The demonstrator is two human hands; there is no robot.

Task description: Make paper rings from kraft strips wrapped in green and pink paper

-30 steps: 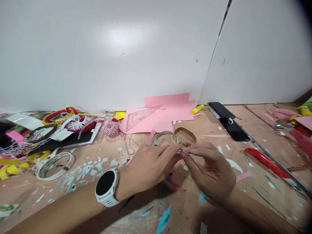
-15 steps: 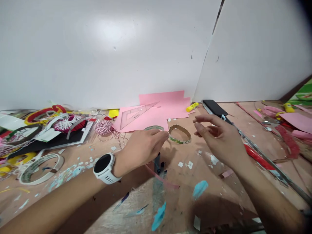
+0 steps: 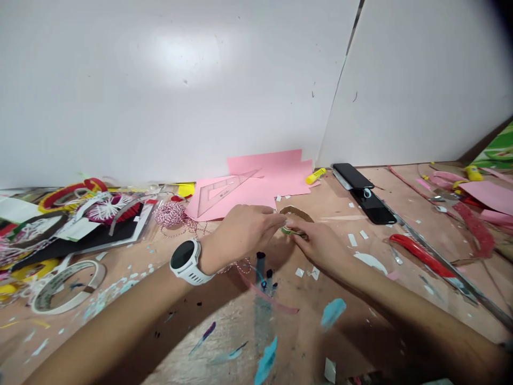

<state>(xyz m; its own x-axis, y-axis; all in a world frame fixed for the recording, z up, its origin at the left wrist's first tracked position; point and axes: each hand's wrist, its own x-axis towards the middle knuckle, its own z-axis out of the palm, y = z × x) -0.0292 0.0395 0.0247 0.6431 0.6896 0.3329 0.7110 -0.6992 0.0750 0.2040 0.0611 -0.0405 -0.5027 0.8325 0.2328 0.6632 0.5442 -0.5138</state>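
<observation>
Brown cardboard ring (image 3: 295,211), narrow and curved, with a glossy green-printed edge, is sitting at about 12 o'clock, almost buried between my hands. My left hand (image 3: 240,232) and right hand (image 3: 318,246) are coming in from either side, with the fingers of each held together and their tips clamping onto the ring's near edge. The hands are touching each other there, so I cannot tell exactly which fingers are on it. A white watch (image 3: 185,261) is sitting on my left wrist.

Pink paper (image 3: 256,179), flat and cut into stepped edges, is lying just beyond my left hand at 12 o'clock, with a clear plastic set square (image 3: 224,190) resting on it. A yellow glue stick (image 3: 316,175) is lying beside the paper's edge at 1 o'clock. A ball of red-and-white twine (image 3: 170,214) is sitting at 11 o'clock, trailing thin strands towards my wrist. Two glossy black phones (image 3: 374,211) are lying at 2 o'clock, and a red-handled tool (image 3: 420,255) is resting at 3 o'clock against a long metal ruler (image 3: 436,267). A round tape loop (image 3: 68,286) is lying at 9 o'clock on the paint-flecked wooden table (image 3: 224,331).
</observation>
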